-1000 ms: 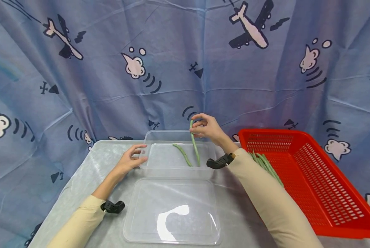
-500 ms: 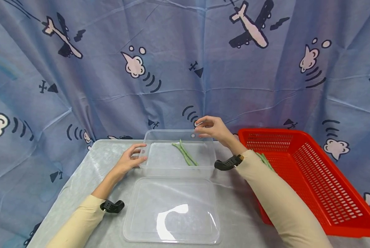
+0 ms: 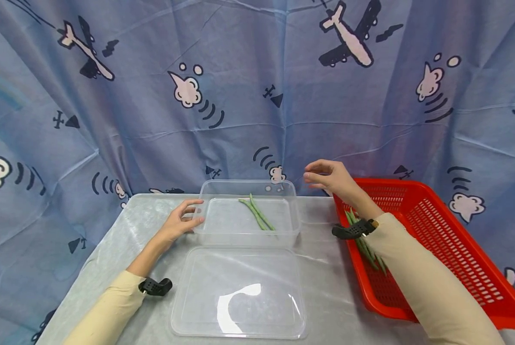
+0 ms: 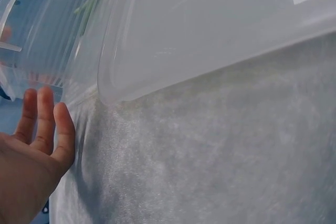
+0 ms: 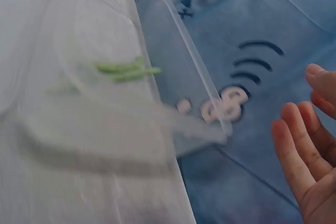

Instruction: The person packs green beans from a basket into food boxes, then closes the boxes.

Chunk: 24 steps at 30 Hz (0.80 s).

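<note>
Two green beans (image 3: 257, 213) lie crossed near one end on the floor of a clear plastic box (image 3: 246, 234). My left hand (image 3: 181, 221) rests against the box's left wall, thumb and fingers spread apart. From the left wrist view, the fingers (image 4: 46, 121) look nearly straight, their tips right at the plastic. Holding nothing, my right hand (image 3: 333, 179) is in the air between the box and a red basket (image 3: 430, 230), with its fingers loosely bent. Several more green beans (image 3: 365, 247) lie along the basket's left side, partly hidden under my right wrist and sleeve.
A clear flat lid (image 3: 240, 292) lies on the table (image 3: 326, 278) in front of the box. Behind the table hangs a blue curtain (image 3: 240, 96) printed with planes and clouds. Black straps circle both wrists.
My right hand has let go of a green bean, which dropped beside the other one in the box. The hand then moved right, towards the basket. My left hand stayed put.
</note>
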Available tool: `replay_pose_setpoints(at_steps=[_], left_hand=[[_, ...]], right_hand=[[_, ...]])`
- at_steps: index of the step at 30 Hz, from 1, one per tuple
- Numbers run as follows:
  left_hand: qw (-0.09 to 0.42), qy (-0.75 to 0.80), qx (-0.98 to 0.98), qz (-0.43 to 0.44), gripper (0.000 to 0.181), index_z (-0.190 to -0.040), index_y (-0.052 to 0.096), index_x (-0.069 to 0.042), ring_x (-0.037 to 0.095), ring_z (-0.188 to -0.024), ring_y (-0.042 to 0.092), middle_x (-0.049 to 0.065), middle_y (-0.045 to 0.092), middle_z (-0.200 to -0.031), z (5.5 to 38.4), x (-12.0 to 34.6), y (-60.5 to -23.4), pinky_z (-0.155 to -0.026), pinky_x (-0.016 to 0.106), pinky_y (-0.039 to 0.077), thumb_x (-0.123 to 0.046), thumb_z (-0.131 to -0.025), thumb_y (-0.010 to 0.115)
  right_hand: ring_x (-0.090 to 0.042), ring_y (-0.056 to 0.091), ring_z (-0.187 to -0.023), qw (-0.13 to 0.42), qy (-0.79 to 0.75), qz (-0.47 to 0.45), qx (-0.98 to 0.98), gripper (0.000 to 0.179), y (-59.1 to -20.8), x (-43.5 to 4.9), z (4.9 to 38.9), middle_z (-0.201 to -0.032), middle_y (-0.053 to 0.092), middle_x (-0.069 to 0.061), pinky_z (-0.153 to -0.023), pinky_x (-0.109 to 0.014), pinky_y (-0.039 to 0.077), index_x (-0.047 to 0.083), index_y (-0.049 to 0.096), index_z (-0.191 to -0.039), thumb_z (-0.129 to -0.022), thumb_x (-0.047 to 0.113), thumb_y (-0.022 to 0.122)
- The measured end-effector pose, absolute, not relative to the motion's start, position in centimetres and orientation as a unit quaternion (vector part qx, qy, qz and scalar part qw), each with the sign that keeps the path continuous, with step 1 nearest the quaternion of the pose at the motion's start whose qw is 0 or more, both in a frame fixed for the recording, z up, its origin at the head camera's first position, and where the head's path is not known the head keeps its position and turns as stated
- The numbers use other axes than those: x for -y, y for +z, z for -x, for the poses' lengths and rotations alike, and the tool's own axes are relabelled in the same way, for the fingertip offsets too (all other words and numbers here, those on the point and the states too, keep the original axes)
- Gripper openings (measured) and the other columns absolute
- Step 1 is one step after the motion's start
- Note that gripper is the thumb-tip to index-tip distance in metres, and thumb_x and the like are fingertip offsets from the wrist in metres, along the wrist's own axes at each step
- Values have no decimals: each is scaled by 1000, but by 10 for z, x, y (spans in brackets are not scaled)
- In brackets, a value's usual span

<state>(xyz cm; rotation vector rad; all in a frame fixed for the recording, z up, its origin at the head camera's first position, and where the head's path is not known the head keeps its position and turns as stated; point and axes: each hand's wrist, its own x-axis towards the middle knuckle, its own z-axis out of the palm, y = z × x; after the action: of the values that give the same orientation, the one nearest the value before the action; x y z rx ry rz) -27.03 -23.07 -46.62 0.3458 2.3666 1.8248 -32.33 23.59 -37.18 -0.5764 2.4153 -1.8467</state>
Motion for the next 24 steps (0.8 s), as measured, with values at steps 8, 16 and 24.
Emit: replay_pose_setpoints(at_steps=[8,16,24], left_hand=[[62,612,-780,-117,58,-148,49,-10,46,-122,51,33,36,-150,270,230,-466,-76,40,53,-13,-96,73],[63,604,-786,-112,57,-148,48,-11,46,-122,51,31,36,-150,269,231,-467,-79,42,52,-15,-97,72],[67,604,-786,-113,57,-149,48,-12,46,-124,50,30,36,-151,270,231,-467,-81,45,51,-17,-98,71]], right_hand=[[-22,70,-96,8,-594,173,-785,34,-370,-285,311,-111,65,-18,-83,-39,55,-6,61,-125,-99,14,70],[-31,67,-100,-14,-563,117,-818,42,-378,-321,296,-117,65,-23,-82,-37,56,-4,62,-127,-98,24,72],[-23,69,-97,-8,-534,116,-837,43,-384,-349,281,-115,67,-16,-80,-34,57,-7,58,-129,-100,22,69]])
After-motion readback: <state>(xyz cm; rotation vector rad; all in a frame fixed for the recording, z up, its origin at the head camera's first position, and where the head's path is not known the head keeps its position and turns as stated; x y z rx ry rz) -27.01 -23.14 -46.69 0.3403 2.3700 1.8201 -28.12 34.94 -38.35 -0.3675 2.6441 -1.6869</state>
